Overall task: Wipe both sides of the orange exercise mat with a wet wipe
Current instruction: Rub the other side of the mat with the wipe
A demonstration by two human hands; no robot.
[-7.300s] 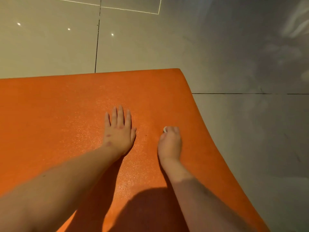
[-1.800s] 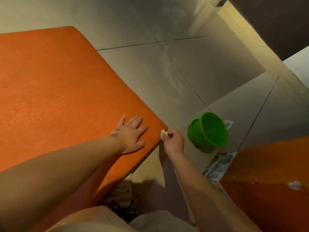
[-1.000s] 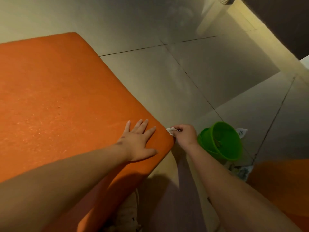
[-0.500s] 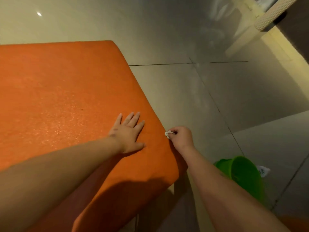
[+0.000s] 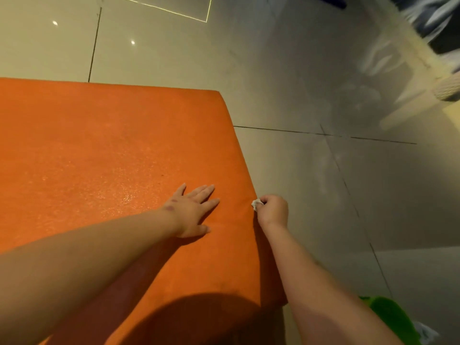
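Note:
The orange exercise mat (image 5: 104, 150) lies flat on the tiled floor and fills the left half of the head view. My left hand (image 5: 193, 210) rests flat on it near its right edge, fingers spread and straight. My right hand (image 5: 272, 210) is curled into a fist at the mat's right edge and pinches a small white wet wipe (image 5: 256, 203), which touches that edge. Most of the wipe is hidden inside the fist.
Glossy grey floor tiles (image 5: 323, 183) stretch to the right of the mat and beyond it. A green plastic bucket (image 5: 390, 317) sits at the bottom right, behind my right forearm. A pale woven object (image 5: 448, 89) and dark fabric (image 5: 433, 18) show at the top right.
My right hand with the wipe has slid along the mat's right edge away from the near corner. The view has swung up and left, pushing the green bucket down to the frame's corner.

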